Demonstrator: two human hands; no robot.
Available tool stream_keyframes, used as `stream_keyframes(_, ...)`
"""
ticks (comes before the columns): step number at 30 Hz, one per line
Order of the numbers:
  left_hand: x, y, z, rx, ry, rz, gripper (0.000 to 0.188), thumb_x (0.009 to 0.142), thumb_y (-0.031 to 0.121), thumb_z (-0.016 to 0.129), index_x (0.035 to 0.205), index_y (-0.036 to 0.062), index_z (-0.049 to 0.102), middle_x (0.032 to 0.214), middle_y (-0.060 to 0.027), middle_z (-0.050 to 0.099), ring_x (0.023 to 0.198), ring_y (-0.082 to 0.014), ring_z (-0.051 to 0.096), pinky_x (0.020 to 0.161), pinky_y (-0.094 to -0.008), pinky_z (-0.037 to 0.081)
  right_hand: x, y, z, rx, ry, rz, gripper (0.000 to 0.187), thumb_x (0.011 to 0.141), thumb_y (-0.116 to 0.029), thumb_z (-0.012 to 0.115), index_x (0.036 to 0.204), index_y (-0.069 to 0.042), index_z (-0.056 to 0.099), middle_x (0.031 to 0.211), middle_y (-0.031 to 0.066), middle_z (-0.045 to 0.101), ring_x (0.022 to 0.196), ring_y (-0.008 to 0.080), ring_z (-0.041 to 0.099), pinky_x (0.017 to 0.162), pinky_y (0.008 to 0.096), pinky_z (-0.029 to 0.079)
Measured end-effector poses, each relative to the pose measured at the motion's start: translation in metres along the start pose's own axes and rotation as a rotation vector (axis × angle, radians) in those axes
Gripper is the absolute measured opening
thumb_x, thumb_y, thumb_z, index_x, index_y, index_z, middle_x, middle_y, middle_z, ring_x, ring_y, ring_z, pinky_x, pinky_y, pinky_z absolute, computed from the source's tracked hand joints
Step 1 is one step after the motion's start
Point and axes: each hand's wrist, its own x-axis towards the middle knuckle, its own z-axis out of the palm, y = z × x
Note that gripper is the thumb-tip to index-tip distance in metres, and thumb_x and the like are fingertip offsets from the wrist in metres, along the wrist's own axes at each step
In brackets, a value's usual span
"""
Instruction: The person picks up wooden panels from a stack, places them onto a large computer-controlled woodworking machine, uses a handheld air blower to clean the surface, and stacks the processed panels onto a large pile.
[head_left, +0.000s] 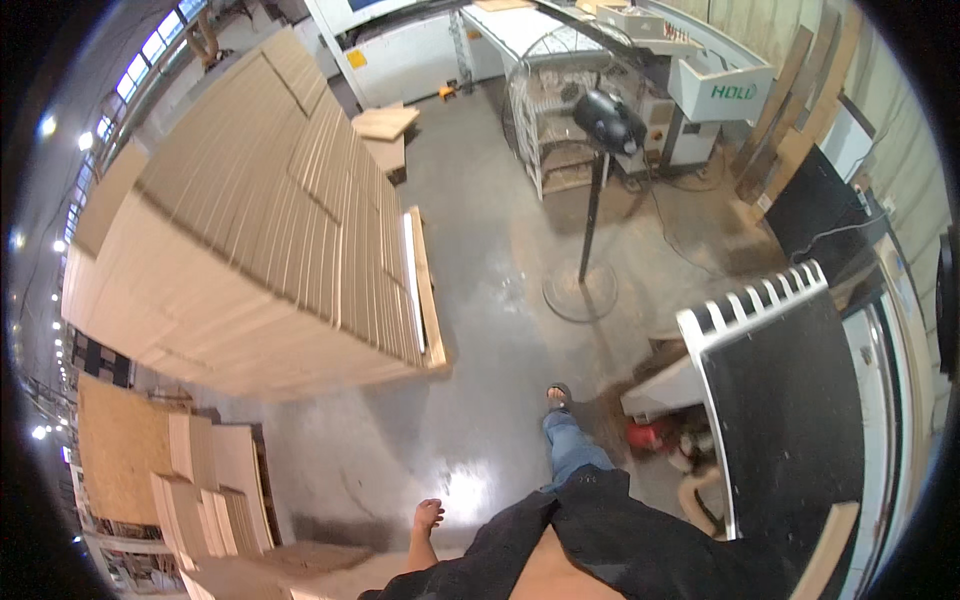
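Observation:
My left hand [428,515] hangs low beside my body with the fingers loosely apart and nothing in it. It is above the grey concrete floor [480,330], near a flat wooden board [300,560] at the lower edge. My right hand is out of sight. My leg in blue jeans [570,450] steps forward, with a sandalled foot [558,397] on the floor.
A tall stack of pale wooden boards [260,200] fills the left. Smaller board stacks [210,485] stand at lower left. A pedestal fan [608,120] with a round base [580,290] stands ahead. At right there is a black machine table [790,410], a red object [648,435] and a wire cage [550,110].

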Motion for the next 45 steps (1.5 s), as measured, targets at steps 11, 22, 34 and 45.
stream_keyframes(11,0.091,0.439,0.006,0.298,-0.121,0.641,0.053,0.096,0.04,0.066,0.137,0.0062,0.062,0.11,-0.0179,0.074,0.103,-0.0263,0.07,0.091,-0.0399,0.054,-0.012,-0.619,-0.128,0.514,0.006,-0.814,0.033,0.1,-0.031,0.058,0.084,-0.004,0.066,0.074,0.0046,0.067,0.061,0.0134,0.06,0.056,0.0303,0.047)
stream_keyframes(22,0.301,0.64,-0.083,0.057,-0.385,0.403,0.037,0.097,0.034,0.067,0.125,0.0094,0.069,0.098,-0.0044,0.072,0.076,-0.0177,0.066,0.065,-0.0346,0.054,0.029,-0.903,-0.207,0.41,0.038,-0.717,0.034,0.103,-0.029,0.056,0.089,0.0,0.066,0.076,0.0088,0.068,0.063,0.0183,0.063,0.055,0.0336,0.049)
stream_keyframes(34,0.411,1.16,-0.173,0.345,-0.127,0.817,0.052,0.097,0.042,0.065,0.133,0.0042,0.063,0.121,-0.02,0.071,0.114,-0.0307,0.067,0.098,-0.0392,0.052,0.07,-0.978,-0.14,0.295,-0.083,-0.013,0.036,0.101,-0.028,0.051,0.089,0.001,0.069,0.078,0.0158,0.07,0.062,0.0253,0.066,0.057,0.0433,0.052)
stream_keyframes(45,0.569,1.34,-0.196,0.491,-0.243,0.442,0.056,0.095,0.047,0.063,0.133,0.0056,0.065,0.132,-0.0172,0.067,0.12,-0.0306,0.063,0.098,-0.0431,0.05,0.161,-1.485,-0.351,0.244,0.151,-0.482,0.035,0.097,-0.026,0.051,0.082,-0.001,0.071,0.068,0.0148,0.07,0.057,0.0236,0.067,0.053,0.0421,0.051)
